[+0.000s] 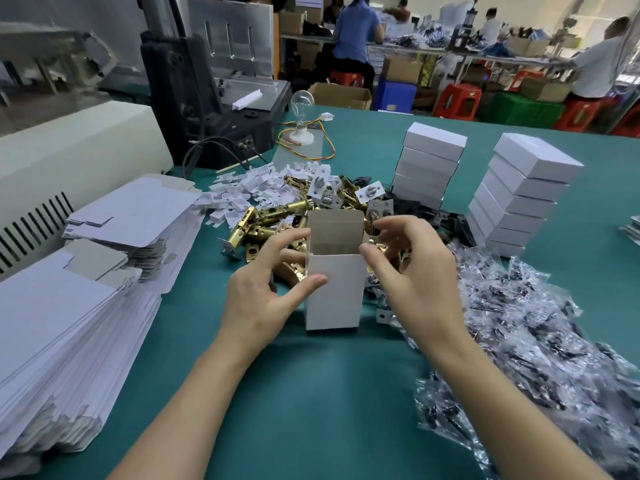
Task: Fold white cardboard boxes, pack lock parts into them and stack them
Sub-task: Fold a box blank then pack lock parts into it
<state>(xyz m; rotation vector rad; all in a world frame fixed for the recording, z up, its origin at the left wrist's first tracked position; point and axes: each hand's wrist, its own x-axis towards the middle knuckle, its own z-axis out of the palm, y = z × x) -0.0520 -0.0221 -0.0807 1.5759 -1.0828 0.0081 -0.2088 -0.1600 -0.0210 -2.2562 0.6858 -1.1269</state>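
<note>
Head view shows a white cardboard box (334, 292) standing upright on the green desk (311, 393), its top open and the rear flap raised, grey board visible inside. The left hand (263, 292) has its fingers spread loosely, thumb pressed against the box's front face and fingertips by its left edge. The right hand (412, 268) curls half-open beside the box's upper right corner, thumb touching that edge, with nothing gripped. No writing can be read on the box. Behind it lies a heap of brass lock parts (277, 220); flat box blanks (69, 306) are piled at left, folded box stacks (519, 192) at right, bagged parts (536, 341) nearby.
</note>
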